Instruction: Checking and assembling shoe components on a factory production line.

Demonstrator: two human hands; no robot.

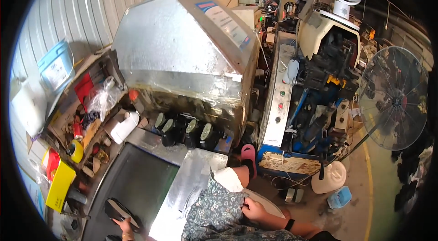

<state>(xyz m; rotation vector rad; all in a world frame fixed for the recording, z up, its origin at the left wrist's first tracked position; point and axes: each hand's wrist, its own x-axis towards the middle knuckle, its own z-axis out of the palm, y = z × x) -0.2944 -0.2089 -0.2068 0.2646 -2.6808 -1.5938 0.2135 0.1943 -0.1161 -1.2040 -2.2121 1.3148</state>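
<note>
Low on the left, my left hand [124, 227] grips the edge of a black shoe [117, 210] with a pale patch along its middle. The shoe is over the dark conveyor belt [141, 172], and another dark thing shows partly below it at the picture's lower edge. My right hand [253, 210] rests closed against the floral garment [219, 202] on my lap. Whether its curled fingers pinch the cloth or something else is hidden. Between belt and lap lies a shiny metal sheet [180, 195].
Several dark shoe-shaped pieces with greenish tops [193, 127] stand under a large metal hood [169, 40]. At left, a cluttered shelf holds a white jug [124, 127] and a yellow box [60, 181]. Right stand a blue machine [292, 161], a big fan [394, 99] and a white canister [329, 178].
</note>
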